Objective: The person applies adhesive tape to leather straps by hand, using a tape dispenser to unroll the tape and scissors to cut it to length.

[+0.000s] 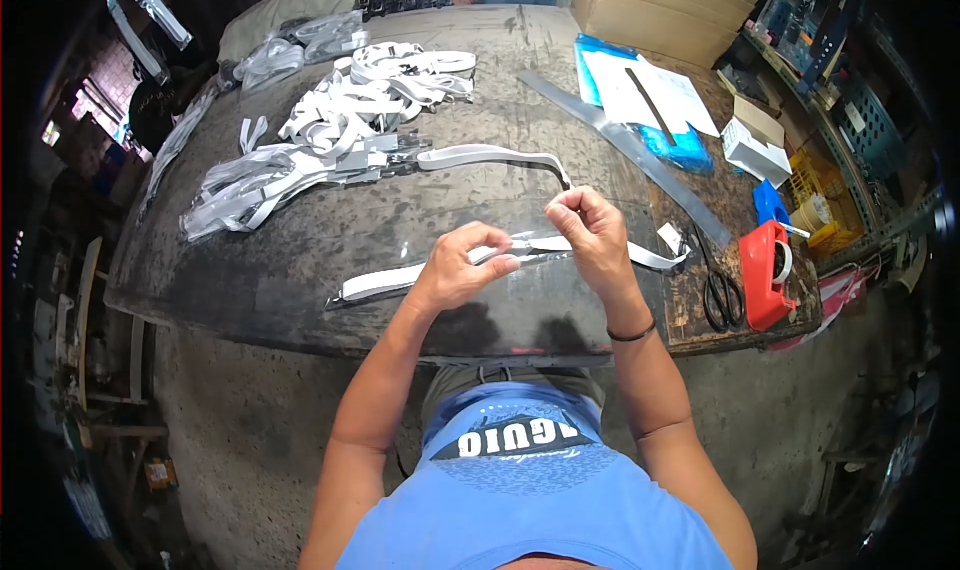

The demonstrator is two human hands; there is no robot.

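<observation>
A white strap (385,283) with dark metal ends lies across the near part of the table, passing beneath both hands. My left hand (462,268) is over its middle, fingers curled, with a gap between thumb and forefinger. To the right, my right hand (597,242) is raised above the strap, thumb and forefinger pinched together; what they hold, if anything, is too small to make out. Just beyond the hands another white strap (485,154) stretches from a bundle of plastic-wrapped straps (270,185) toward the right fingertips.
A heap of loose white straps (375,95) lies at the back left. On the right are black scissors (722,298), a red tape dispenser (764,280), a long clear ruler-like strip (640,150), papers (630,90) and a small white box (757,148). Cardboard (665,10) stands behind.
</observation>
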